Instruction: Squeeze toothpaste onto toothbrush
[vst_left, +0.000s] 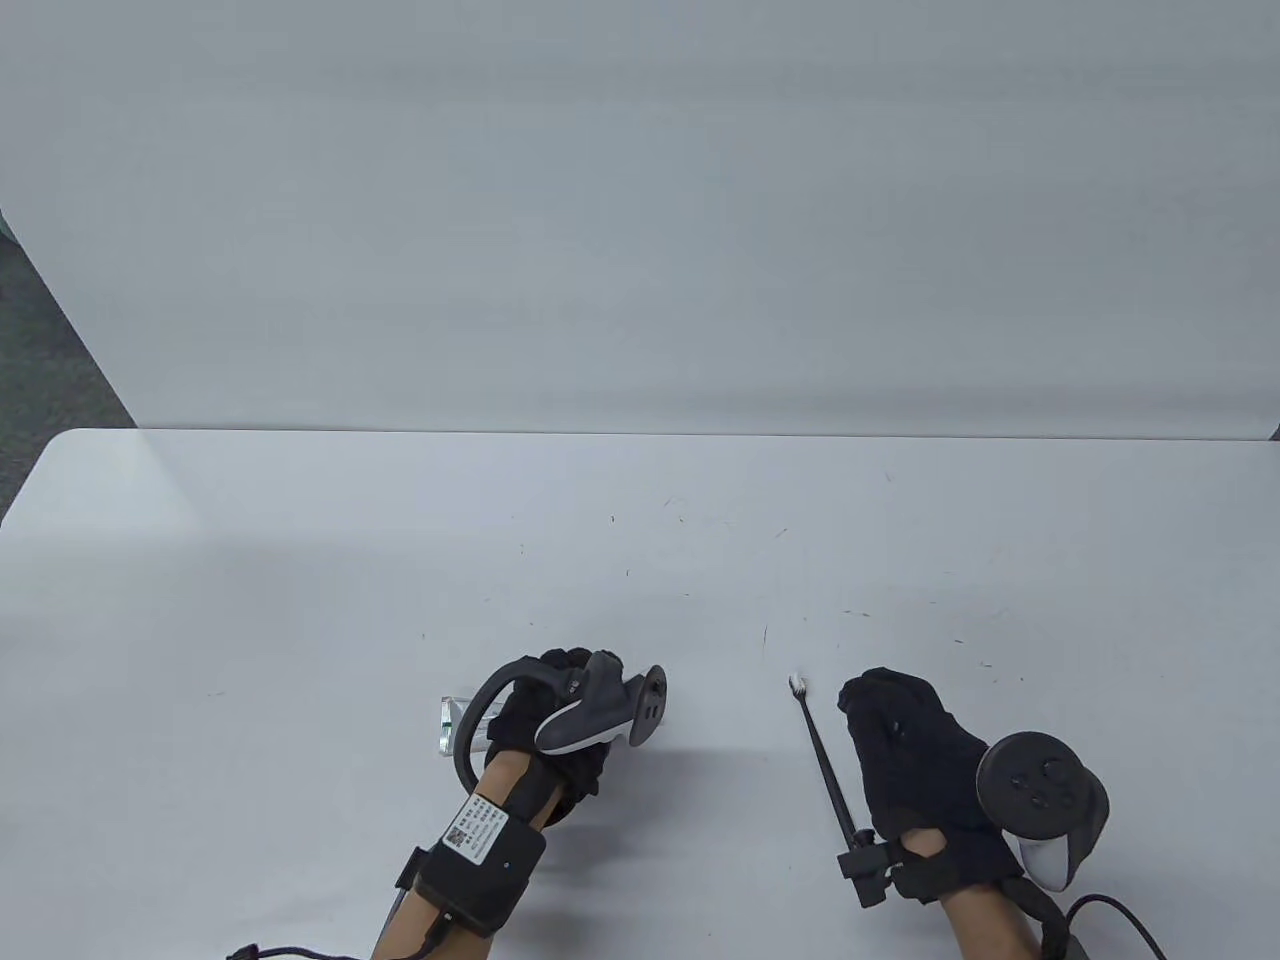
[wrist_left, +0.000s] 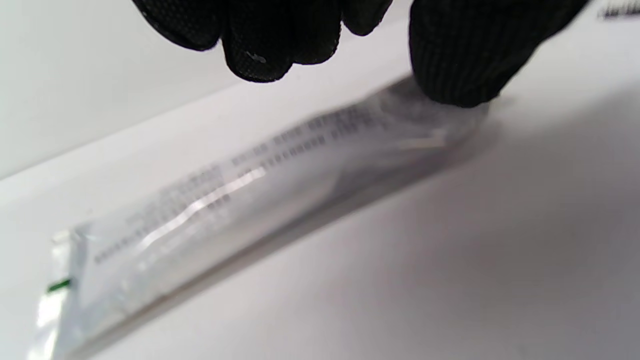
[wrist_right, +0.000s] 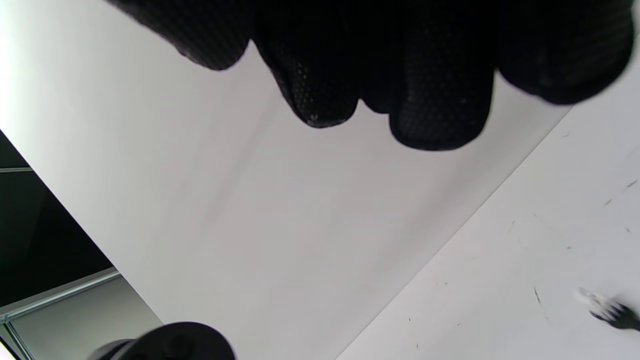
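A clear silvery toothpaste tube lies flat on the white table. In the table view only its crimped end shows from under my left hand. In the left wrist view the thumb touches the tube's far end, and the other fingertips hang just above the tube, apart from it. A black toothbrush with white bristles lies on the table just left of my right hand. That hand is palm down, its thumb by the handle's near end. Its fingers hold nothing.
A white wall panel stands behind the table's far edge. The table's left corner borders dark floor. Small dark specks dot the table top. The toothbrush head shows at the right wrist view's lower right.
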